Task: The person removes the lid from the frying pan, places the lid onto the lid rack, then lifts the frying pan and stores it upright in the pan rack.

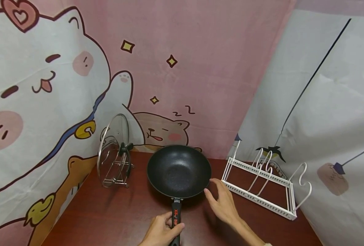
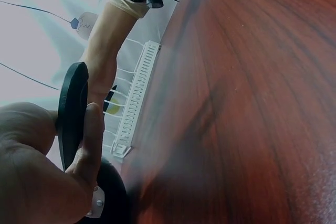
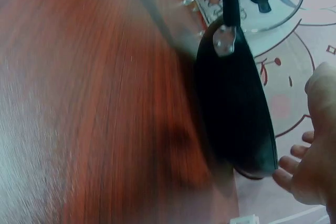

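A black wok (image 1: 179,171) with a long black handle (image 1: 176,215) is in the middle of the head view, its hollow side up. My left hand (image 1: 161,229) grips the handle, thumb on top and fingers curled underneath; the left wrist view shows the handle (image 2: 72,114) between thumb and fingers. On the other side, my right hand (image 1: 222,201) is at the wok's right rim with its fingers loosely spread. In the right wrist view its fingertips (image 3: 281,177) are at the edge of the wok (image 3: 236,108); whether they touch it I cannot tell.
At the back left, a glass lid (image 1: 114,150) with a black knob stands upright in a wire rack (image 1: 115,181). A white rack (image 1: 259,198) with several curved dividers sits on the right of the reddish-brown table (image 1: 123,212). Printed cloth (image 1: 200,68) hangs behind.
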`<state>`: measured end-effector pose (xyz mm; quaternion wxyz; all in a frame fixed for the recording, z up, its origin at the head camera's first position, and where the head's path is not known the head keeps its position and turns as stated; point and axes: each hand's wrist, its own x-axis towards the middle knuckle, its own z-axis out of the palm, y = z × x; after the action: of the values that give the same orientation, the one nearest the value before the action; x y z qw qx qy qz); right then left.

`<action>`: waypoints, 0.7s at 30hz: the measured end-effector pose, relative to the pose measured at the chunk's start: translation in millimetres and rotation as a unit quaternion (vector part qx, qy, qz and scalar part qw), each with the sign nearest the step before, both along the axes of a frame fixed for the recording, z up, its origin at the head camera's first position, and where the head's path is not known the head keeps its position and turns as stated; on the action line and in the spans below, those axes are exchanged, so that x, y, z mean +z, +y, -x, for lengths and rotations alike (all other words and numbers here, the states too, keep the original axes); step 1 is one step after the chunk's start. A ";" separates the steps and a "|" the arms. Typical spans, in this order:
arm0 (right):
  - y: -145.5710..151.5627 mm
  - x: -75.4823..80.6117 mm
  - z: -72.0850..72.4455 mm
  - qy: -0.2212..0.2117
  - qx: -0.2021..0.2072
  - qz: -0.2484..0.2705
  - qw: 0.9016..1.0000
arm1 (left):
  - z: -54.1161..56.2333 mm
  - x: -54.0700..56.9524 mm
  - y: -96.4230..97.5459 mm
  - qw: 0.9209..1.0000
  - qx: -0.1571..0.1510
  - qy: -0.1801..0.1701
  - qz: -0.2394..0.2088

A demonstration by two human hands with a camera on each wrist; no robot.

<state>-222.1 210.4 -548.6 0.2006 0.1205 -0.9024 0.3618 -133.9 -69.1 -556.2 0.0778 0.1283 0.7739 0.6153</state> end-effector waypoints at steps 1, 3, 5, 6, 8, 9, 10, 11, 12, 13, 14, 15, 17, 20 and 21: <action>-1.8 1.2 -1.8 -0.012 -0.005 0.009 1.000 | -0.1 -0.1 -0.1 1.000 -0.002 -0.003 -0.004; -4.9 3.5 -5.6 -0.038 -0.011 0.022 0.999 | -0.2 -0.1 0.0 1.000 -0.005 -0.007 -0.011; -7.4 5.9 -9.0 -0.063 -0.011 0.034 0.997 | -0.4 -0.3 0.1 1.000 -0.009 -0.011 -0.017; -8.5 7.0 -10.6 -0.076 -0.009 0.040 0.996 | -0.5 -0.3 0.1 1.000 -0.011 -0.015 -0.019; -10.3 9.4 -13.2 -0.097 -0.005 0.056 0.994 | -1.4 -1.0 0.0 0.999 -0.013 -0.030 -0.029; -11.1 10.4 -14.2 -0.105 -0.003 0.064 0.992 | -1.6 -1.2 -0.1 0.999 -0.013 -0.038 -0.033; -11.8 11.3 -15.1 -0.113 -0.003 0.072 0.991 | -2.0 -1.4 -0.3 0.998 -0.013 -0.044 -0.036; -12.5 12.4 -16.0 -0.118 -0.003 0.079 0.990 | -2.2 -1.8 -0.4 0.998 -0.015 -0.052 -0.040; -13.0 13.3 -16.9 -0.122 -0.004 0.084 0.989 | -2.3 -2.2 -0.5 0.997 -0.015 -0.059 -0.043; -13.6 14.4 -17.8 -0.122 -0.007 0.085 0.989 | -2.4 -2.6 -0.6 0.997 -0.016 -0.067 -0.048; -14.1 15.4 -18.5 -0.122 -0.010 0.086 0.989 | -2.1 -2.8 -0.7 0.996 -0.017 -0.069 -0.049; -14.6 16.4 -19.3 -0.124 -0.011 0.088 0.988 | -1.8 -2.7 -0.8 0.996 -0.019 -0.072 -0.052; -15.5 18.7 -20.8 -0.131 -0.007 0.095 0.987 | -1.7 -2.7 -1.2 0.995 -0.023 -0.081 -0.061; -16.3 21.6 -22.7 -0.162 0.013 0.113 0.980 | -1.9 -1.9 -2.1 0.993 -0.028 -0.092 -0.073; -16.6 22.3 -23.2 -0.177 0.022 0.123 0.976 | -2.0 -1.8 -2.6 0.992 -0.029 -0.095 -0.075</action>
<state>-198.9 193.8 -526.2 0.0425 0.0491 -0.8695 0.4897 -131.9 -71.7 -558.0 0.1592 0.0975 0.7104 0.6786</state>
